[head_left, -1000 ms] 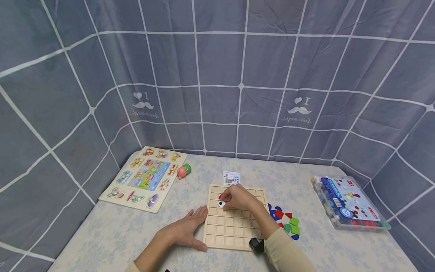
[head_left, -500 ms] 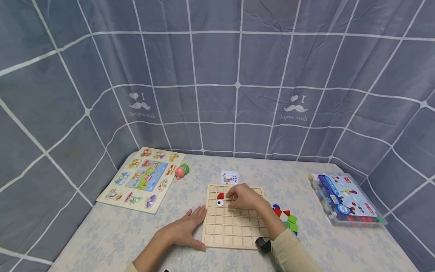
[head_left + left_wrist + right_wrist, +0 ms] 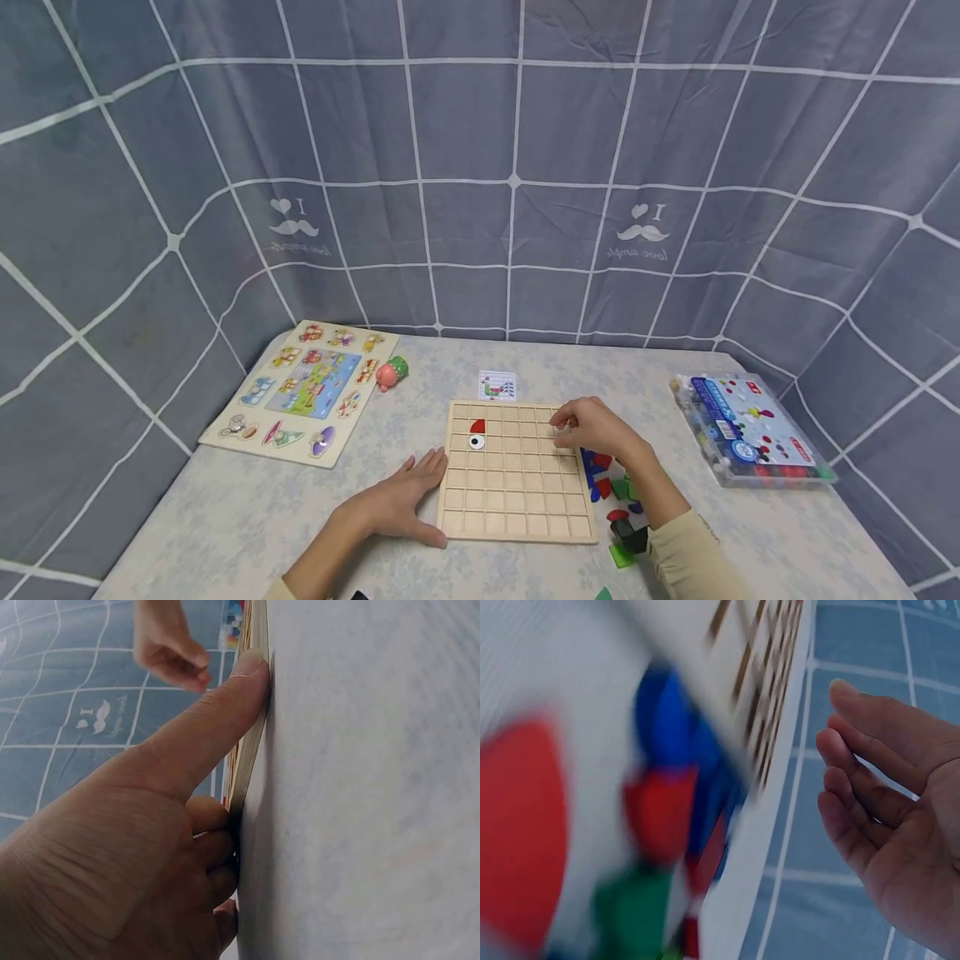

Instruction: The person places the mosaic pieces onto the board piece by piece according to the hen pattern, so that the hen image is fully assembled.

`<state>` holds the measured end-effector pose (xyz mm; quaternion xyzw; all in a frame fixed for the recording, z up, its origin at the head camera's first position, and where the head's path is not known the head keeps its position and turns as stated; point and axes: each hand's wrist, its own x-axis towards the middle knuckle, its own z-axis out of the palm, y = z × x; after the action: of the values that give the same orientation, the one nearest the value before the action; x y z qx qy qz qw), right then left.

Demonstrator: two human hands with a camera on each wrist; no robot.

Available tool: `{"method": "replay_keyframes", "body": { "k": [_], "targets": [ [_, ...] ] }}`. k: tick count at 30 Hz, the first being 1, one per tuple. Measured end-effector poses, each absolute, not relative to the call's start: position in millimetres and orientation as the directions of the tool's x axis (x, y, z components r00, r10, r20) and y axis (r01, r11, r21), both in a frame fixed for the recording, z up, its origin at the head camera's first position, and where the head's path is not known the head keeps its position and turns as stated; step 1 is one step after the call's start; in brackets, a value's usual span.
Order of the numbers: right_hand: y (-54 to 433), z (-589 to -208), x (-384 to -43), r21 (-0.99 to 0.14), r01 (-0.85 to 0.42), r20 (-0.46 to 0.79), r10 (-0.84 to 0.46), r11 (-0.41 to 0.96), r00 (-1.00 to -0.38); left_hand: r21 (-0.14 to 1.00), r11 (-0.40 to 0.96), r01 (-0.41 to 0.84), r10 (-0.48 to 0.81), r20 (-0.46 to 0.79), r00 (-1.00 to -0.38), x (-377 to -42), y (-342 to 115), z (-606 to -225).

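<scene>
My left hand (image 3: pixel 397 500) rests on the table with its fingers spread, against the left edge of a wooden grid board (image 3: pixel 517 479). In the left wrist view its thumb (image 3: pixel 217 712) touches the board's side. A red quarter-round piece (image 3: pixel 478 427) lies in a cell near the board's upper left, with a round white eye piece (image 3: pixel 477 442) in the cell just below. Above the board's right edge hovers my right hand (image 3: pixel 596 427). Its fingers are loosely bent and hold nothing, as the right wrist view shows. Loose red, blue and green pieces (image 3: pixel 603 487) lie below it, partly hidden by the forearm.
Behind the board lies a small printed pattern card (image 3: pixel 497 386). A wooden picture puzzle (image 3: pixel 255 408) and a pink-and-green toy (image 3: pixel 391 372) are at the left. A clear plastic box (image 3: pixel 753 429) with a printed cover stands at the right. A grey curtain (image 3: pixel 472 225) hangs behind.
My right hand has let go of the eye piece and moved right, from the board's upper left to its right edge. The left hand has stayed at the board's left side.
</scene>
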<state>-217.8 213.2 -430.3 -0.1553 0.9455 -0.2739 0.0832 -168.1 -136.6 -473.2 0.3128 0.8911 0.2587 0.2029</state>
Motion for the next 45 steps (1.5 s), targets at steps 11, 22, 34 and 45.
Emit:
{"method": "replay_keyframes", "body": {
  "k": [11,22,34,45],
  "targets": [
    [282.9,-447.0,-202.7,-0.474,-0.115,-0.161,-0.214,0.873,-0.963,0.578,0.681,0.450,0.655,-0.206,-0.727,-166.8,-135.3,-473.2],
    [302.9,-453.1,-193.7,-0.520,-0.114,-0.193,-0.246,0.847,-0.950,0.582,0.676,0.451,0.656,-0.198,-0.728,-165.4,-135.6,-474.0],
    [308.6,-452.5,-191.2,-0.551,-0.106,-0.211,-0.261,0.828,-0.942,0.579,0.678,0.453,0.653,-0.191,-0.733,-165.1,-136.4,-473.9],
    [311.0,-452.3,-191.9,-0.569,-0.132,-0.199,-0.291,0.812,-0.936,0.572,0.688,0.446,0.643,-0.196,-0.741,-165.2,-136.3,-474.2]
  ]
}}
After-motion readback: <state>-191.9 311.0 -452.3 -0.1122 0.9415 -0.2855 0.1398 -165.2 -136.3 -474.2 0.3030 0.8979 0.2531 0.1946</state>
